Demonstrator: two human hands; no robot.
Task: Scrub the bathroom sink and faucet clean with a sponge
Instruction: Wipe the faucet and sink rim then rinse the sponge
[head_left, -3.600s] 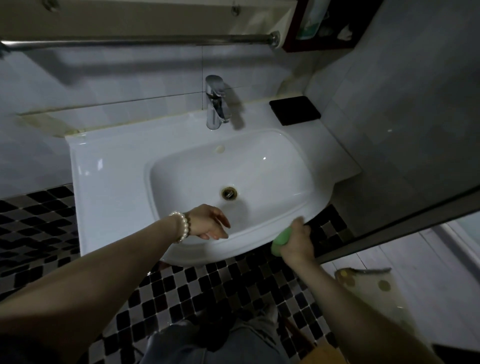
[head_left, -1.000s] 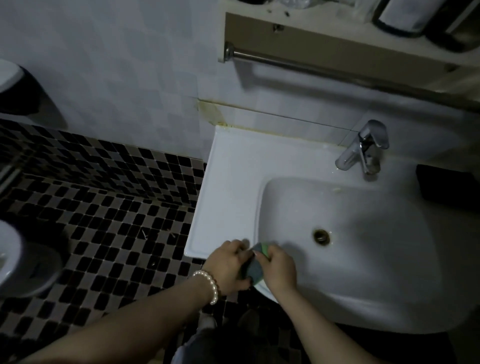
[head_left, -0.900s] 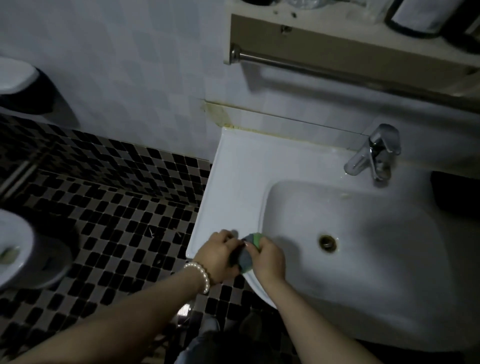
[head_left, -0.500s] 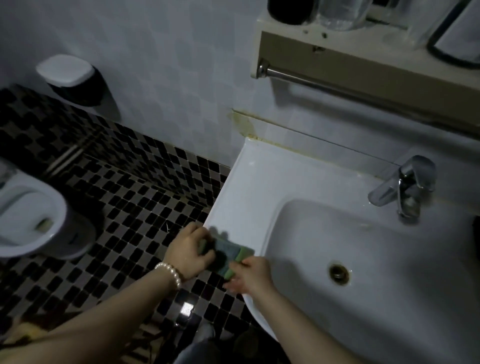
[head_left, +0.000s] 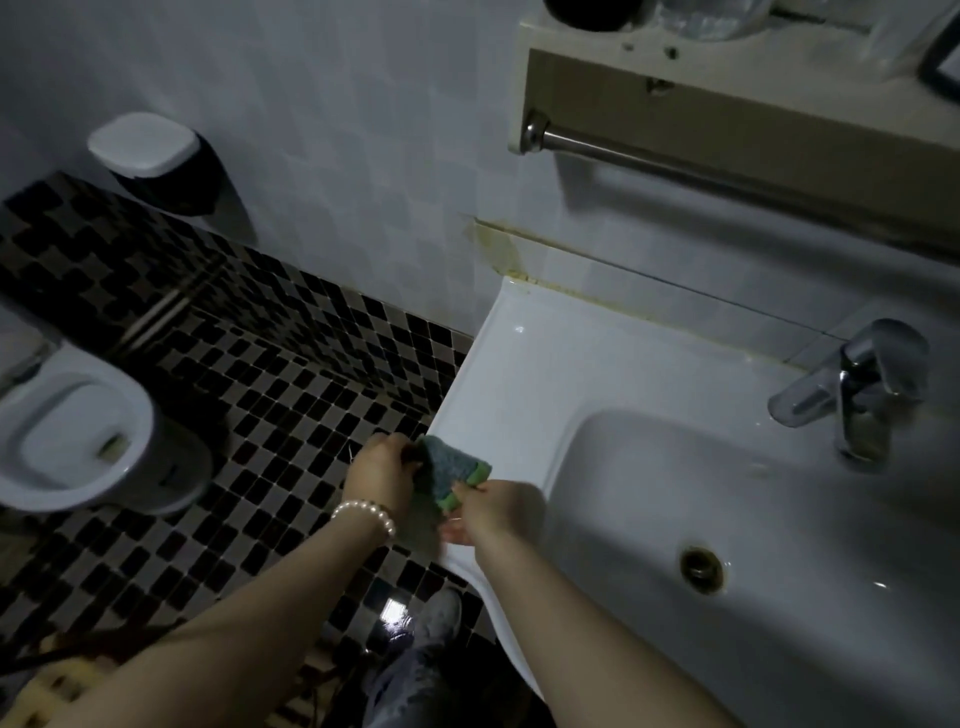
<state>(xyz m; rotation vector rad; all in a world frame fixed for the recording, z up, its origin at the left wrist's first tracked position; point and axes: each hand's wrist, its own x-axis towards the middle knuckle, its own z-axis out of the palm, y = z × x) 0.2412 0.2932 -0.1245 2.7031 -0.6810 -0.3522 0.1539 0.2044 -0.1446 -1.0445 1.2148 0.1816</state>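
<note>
Green and grey, the sponge (head_left: 453, 475) sits between my two hands at the front left corner of the sink (head_left: 524, 384). It is right over the flat white ledge there, close to the front edge. I cannot tell if it is pressing on the ledge or is just above it.

My left hand (head_left: 382, 474) holds the sponge's left end, with the fingers curled round it. My right hand (head_left: 496, 512) is at the sponge's near right corner. Its fingertips seem to touch the green edge, but the fingers are mostly hidden behind the back of the hand, so I cannot tell if they grip it or just touch it.

The sponge's long side runs from left to right and a bit toward me. The grey rough face is up and the green part shows along the right edge.

I think the flat ledge is the next bit to scrub. It runs away from my hands toward the wall. The bowl, with its drain (head_left: 702, 563), is to my right. The faucet (head_left: 852, 395) is far off at the back right, so my right hand is nearer to it.

The room is dim. The right side of the sink is cut off. Any dirt on the white is too hard to see.
</note>
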